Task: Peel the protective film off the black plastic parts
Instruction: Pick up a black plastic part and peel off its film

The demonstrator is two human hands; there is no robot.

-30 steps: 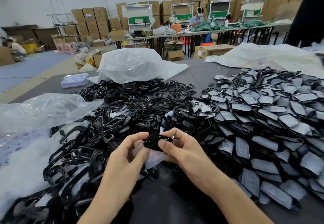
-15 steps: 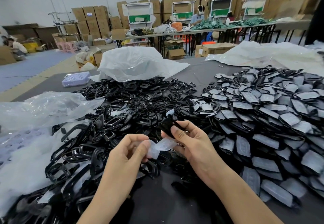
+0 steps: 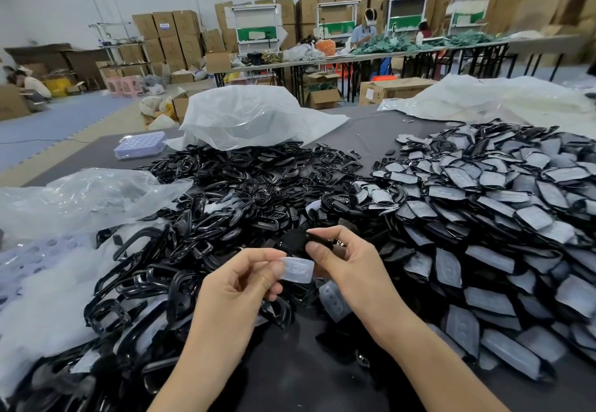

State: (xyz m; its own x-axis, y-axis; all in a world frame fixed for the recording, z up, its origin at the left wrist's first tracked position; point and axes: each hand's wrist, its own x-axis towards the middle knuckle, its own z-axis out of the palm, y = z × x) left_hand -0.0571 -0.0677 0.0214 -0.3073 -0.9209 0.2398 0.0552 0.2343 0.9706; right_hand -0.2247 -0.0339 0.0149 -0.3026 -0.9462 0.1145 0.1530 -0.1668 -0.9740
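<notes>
My left hand (image 3: pixel 240 277) pinches a small translucent protective film (image 3: pixel 296 269) between thumb and forefinger. My right hand (image 3: pixel 346 260) grips a black plastic part (image 3: pixel 295 241) just above the film, a little over the table. The film looks detached from the part. To the right spreads a large pile of film-covered black parts (image 3: pixel 483 218). A heap of bare black frames (image 3: pixel 200 218) covers the left and middle of the table. A loose film (image 3: pixel 333 302) lies under my right wrist.
Clear plastic bags (image 3: pixel 77 198) lie at the left and a white bag (image 3: pixel 254 114) sits at the back. A lilac tray (image 3: pixel 140 148) stands at the far left. The dark table (image 3: pixel 309 363) shows between my forearms. Other workers and cardboard boxes stand beyond.
My hands peeled the film away from the black part. The left hand drew the film off while the right hand lifted the part; both have now come closer together.
</notes>
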